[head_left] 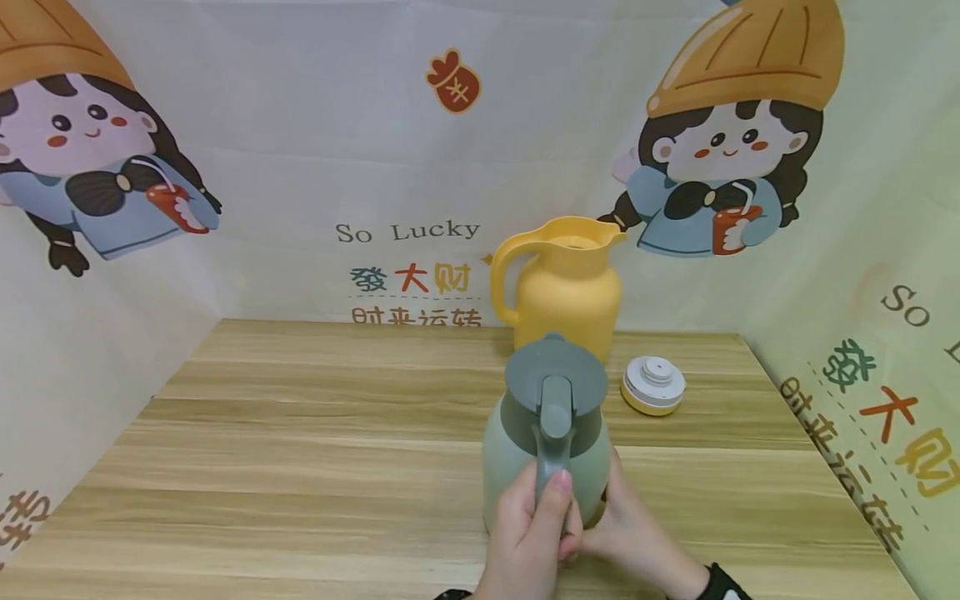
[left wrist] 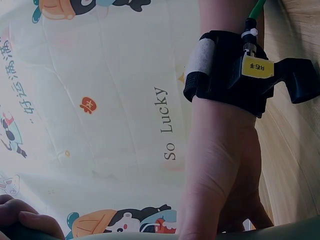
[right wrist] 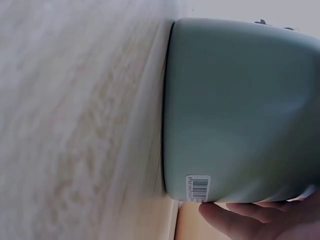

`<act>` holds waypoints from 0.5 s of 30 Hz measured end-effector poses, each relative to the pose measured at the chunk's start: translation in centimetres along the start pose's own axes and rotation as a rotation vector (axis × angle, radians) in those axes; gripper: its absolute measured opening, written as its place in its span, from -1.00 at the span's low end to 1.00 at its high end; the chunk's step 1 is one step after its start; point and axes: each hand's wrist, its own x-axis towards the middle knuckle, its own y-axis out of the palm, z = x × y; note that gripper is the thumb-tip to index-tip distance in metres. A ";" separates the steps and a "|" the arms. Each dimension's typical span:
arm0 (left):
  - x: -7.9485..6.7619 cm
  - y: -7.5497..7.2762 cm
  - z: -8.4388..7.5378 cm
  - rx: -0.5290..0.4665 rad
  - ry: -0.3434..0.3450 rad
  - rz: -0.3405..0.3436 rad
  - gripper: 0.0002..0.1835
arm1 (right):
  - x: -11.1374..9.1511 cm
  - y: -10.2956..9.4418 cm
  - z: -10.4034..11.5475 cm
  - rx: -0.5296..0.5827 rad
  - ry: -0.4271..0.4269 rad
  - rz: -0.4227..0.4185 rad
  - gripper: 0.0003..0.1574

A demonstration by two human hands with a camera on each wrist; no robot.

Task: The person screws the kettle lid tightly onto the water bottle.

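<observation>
- The green thermos jug point(head_left: 495, 467) stands upright at the near side of the wooden tabletop point(head_left: 300, 467), right of centre, its handle point(head_left: 553, 446) towards the person and its grey-green lid point(head_left: 557, 354) on.
- The left hand point(head_left: 525, 529) grips that handle: its fingers are curled round it and the thumb lies along the handle's right side, pointing up.
- The right hand point(head_left: 626, 529) holds the jug's body low on the right, the thumb apart from the fingers, which bend against the wall; in the head view the fingertips are hidden behind the jug.
- In the right wrist view, the right hand's fingers touch the jug's side close to a white barcode sticker point(right wrist: 198, 188) near the base. The base is right at the tabletop; whether it bears fully on it, I cannot tell.
- A yellow jug point(head_left: 567, 300) stands just behind the green one, its handle to the left and its spout to the right, with no lid on its mouth.
- A white-and-yellow stopper point(head_left: 654, 385) lies right of the yellow jug, yellow side down.
- A black strap point(left wrist: 215, 80) with a small camera point(left wrist: 247, 72) circles the right wrist.
- A printed backdrop point(head_left: 300, 125) with cartoon figures and lettering hangs behind the tabletop.
</observation>
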 end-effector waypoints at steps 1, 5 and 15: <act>0.0 0.0 0.0 -0.002 0.010 0.002 -0.71 | 0.0 0.0 0.0 0.003 0.007 -0.004 0.43; 0.1 0.0 -0.3 0.008 -0.018 -0.001 -0.71 | 0.0 0.1 0.1 0.002 0.011 -0.015 0.41; 0.0 0.1 -0.6 0.009 -0.067 -0.001 -0.71 | 0.1 0.0 -0.1 -0.015 -0.047 -0.006 0.38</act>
